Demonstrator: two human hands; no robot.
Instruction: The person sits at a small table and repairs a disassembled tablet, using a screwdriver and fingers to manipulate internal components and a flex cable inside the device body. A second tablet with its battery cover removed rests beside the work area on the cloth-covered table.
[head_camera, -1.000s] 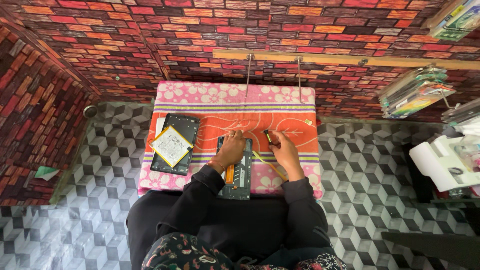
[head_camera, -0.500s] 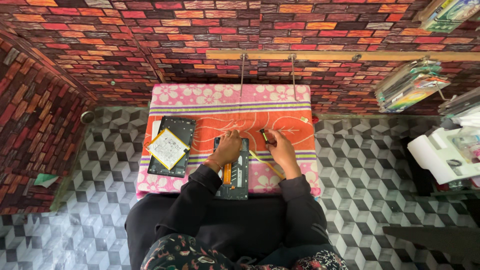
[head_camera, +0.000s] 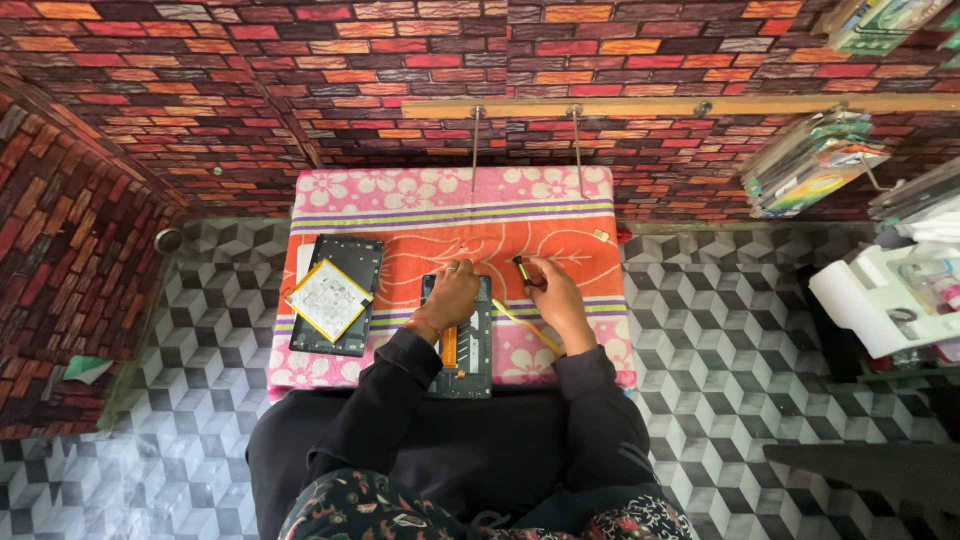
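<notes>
Seen from above, a brick-patterned wall (head_camera: 150, 90) and a floor of grey cube-patterned tiles (head_camera: 200, 330) frame a small worktop covered by a pink and orange flowered cloth (head_camera: 400, 195). At the left of the cloth, a dark opened tablet shell (head_camera: 340, 295) is laid flat, with a yellow-edged silver battery pack (head_camera: 328, 298) set askew on top of it. Just to its right, a second opened device (head_camera: 462, 330) is laid lengthwise near the front edge of the worktop, an orange ribbon strip (head_camera: 449, 345) visible along its middle. The left hand (head_camera: 452, 295) is pressed down on the upper part of this device, its fingers curled against it rather than closed around anything. A thin yellow strip (head_camera: 525, 325) is seen running across the cloth from the device toward the right wrist. The right hand (head_camera: 552, 290) is held just beside the device, over the orange part of the cloth, its fingers pinched on a small dark tool (head_camera: 522, 270). Both arms are clad in black sleeves (head_camera: 380, 400). Farther right, well apart from the worktop, stacked packets on a rack (head_camera: 810, 165) and a white paper roll (head_camera: 850, 300) are visible.
</notes>
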